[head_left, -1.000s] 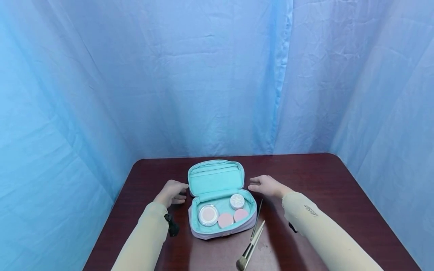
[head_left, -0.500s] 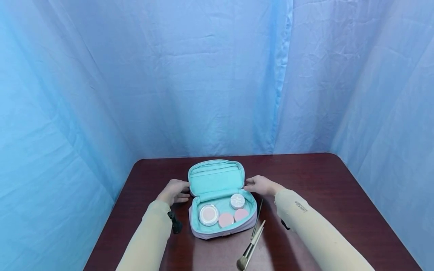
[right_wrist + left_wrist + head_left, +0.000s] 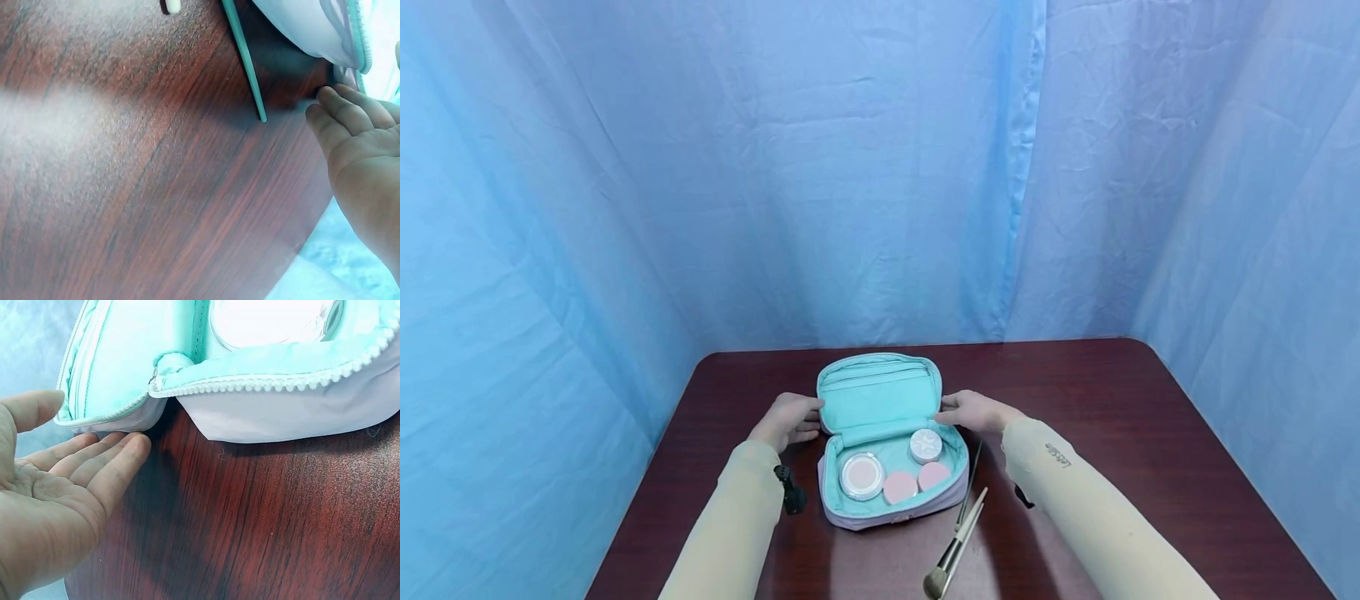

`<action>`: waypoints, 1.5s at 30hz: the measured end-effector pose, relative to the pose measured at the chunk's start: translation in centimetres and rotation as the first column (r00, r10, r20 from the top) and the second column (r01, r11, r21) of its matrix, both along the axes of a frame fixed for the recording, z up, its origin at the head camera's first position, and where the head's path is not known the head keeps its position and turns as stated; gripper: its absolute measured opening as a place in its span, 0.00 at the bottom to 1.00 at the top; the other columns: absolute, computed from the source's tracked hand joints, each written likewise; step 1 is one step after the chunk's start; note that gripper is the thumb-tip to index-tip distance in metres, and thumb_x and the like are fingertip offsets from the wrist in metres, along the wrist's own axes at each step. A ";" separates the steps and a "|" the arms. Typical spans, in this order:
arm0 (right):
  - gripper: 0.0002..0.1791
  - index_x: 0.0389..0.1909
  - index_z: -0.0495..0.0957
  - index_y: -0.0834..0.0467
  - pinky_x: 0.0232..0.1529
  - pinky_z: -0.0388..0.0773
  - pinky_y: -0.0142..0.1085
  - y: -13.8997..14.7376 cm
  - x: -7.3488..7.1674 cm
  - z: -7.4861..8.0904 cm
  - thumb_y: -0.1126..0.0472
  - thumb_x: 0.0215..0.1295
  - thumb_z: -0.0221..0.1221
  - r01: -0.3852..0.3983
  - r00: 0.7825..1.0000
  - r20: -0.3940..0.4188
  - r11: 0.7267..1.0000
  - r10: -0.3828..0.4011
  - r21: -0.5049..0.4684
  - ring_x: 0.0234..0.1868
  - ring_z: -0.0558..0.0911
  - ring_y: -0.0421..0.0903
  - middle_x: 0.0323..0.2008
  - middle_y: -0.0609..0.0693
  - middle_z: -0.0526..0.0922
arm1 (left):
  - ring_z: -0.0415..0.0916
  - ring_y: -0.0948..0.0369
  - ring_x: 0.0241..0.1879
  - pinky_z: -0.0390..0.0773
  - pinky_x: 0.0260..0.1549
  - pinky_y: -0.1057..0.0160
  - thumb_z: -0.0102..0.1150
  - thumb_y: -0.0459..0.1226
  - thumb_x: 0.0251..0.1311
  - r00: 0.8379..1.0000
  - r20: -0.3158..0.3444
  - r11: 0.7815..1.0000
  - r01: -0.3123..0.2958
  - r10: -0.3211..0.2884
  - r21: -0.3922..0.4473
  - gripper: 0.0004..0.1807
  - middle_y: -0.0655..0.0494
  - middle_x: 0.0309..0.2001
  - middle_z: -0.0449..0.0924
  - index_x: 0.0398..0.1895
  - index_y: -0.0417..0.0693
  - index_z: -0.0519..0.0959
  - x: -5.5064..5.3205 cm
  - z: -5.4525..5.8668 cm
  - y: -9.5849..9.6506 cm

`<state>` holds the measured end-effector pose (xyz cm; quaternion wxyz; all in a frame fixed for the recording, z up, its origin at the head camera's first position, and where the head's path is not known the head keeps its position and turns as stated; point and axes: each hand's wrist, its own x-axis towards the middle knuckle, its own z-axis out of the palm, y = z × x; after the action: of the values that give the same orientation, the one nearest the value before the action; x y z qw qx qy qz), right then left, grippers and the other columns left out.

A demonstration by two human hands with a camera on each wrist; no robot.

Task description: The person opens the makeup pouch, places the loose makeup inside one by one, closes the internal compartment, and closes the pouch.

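Note:
A cosmetic bag (image 3: 895, 518), lilac outside and mint inside, lies unzipped with its lid (image 3: 876, 398) folded back, away from me. In it are a round compact (image 3: 861, 476), a white round jar (image 3: 925, 446) and two pink-topped round items (image 3: 900, 487). My left hand (image 3: 786, 419) is at the lid's left edge. In the left wrist view, its straight fingers (image 3: 115, 465) reach the lid's underside, with the thumb by the rim. My right hand (image 3: 973, 410) is at the lid's right edge, its fingers (image 3: 350, 112) extended against the bag; its thumb is mostly out of the right wrist view.
Makeup brushes (image 3: 953, 557) lie on the dark red wooden table (image 3: 1097, 433) at the bag's right front. A thin green-looking handle (image 3: 247, 69) lies close beside the bag. Blue curtains (image 3: 880, 167) surround the table's back and sides.
Both hands have moved inward to the lid, the left hand rightward and the right hand leftward. The bag, its contents and the brushes have stayed in place.

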<state>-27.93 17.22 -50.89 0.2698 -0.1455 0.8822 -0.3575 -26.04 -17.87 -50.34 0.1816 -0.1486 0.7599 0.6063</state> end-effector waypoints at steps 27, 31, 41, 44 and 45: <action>0.36 0.76 0.62 0.64 0.72 0.63 0.59 0.2 0.1 0.1 0.51 0.75 0.57 0.089 0.992 0.092 0.995 -0.085 -0.047 0.76 0.60 0.64 0.75 0.65 0.63 | 0.84 0.46 0.42 0.87 0.41 0.52 0.62 0.37 0.69 0.989 -0.147 0.970 -0.069 0.035 -0.235 0.20 0.38 0.48 0.80 0.58 0.31 0.79 -0.8 -1.1 0.9; 0.37 0.77 0.61 0.64 0.73 0.61 0.59 0.2 0.1 0.0 0.50 0.75 0.57 0.097 0.990 0.110 0.993 -0.090 -0.061 0.77 0.59 0.64 0.76 0.64 0.62 | 0.85 0.46 0.40 0.87 0.40 0.52 0.63 0.36 0.67 0.987 -0.157 0.964 -0.082 0.043 -0.252 0.16 0.39 0.43 0.82 0.52 0.33 0.82 -1.0 -1.4 1.1; 0.36 0.77 0.62 0.63 0.73 0.61 0.58 0.4 0.1 -0.2 0.51 0.75 0.57 0.098 0.987 0.137 0.991 -0.085 -0.091 0.77 0.60 0.64 0.76 0.64 0.62 | 0.84 0.47 0.43 0.87 0.40 0.52 0.55 0.29 0.63 0.979 -0.199 0.965 -0.092 0.042 -0.247 0.16 0.37 0.48 0.80 0.51 0.30 0.82 -0.8 -1.4 1.1; 0.36 0.76 0.62 0.63 0.72 0.62 0.58 0.5 0.1 -0.2 0.50 0.75 0.57 0.080 0.990 0.119 0.993 -0.070 -0.083 0.76 0.61 0.64 0.75 0.64 0.63 | 0.83 0.46 0.47 0.87 0.44 0.50 0.54 0.29 0.64 0.979 -0.201 0.970 -0.082 0.035 -0.229 0.16 0.37 0.51 0.79 0.53 0.30 0.80 -0.6 -1.2 1.1; 0.36 0.76 0.62 0.63 0.72 0.63 0.58 0.5 0.1 -0.2 0.50 0.75 0.57 0.075 0.992 0.111 0.994 -0.066 -0.078 0.76 0.61 0.63 0.75 0.63 0.63 | 0.83 0.45 0.47 0.86 0.44 0.50 0.54 0.29 0.64 0.979 -0.201 0.972 -0.078 0.032 -0.222 0.16 0.37 0.51 0.79 0.54 0.31 0.80 -0.5 -1.2 1.1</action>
<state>-27.86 17.77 -51.13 0.2983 -0.1055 0.8554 -0.4100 -26.58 -16.79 -51.52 0.0707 -0.1292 0.8344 0.5311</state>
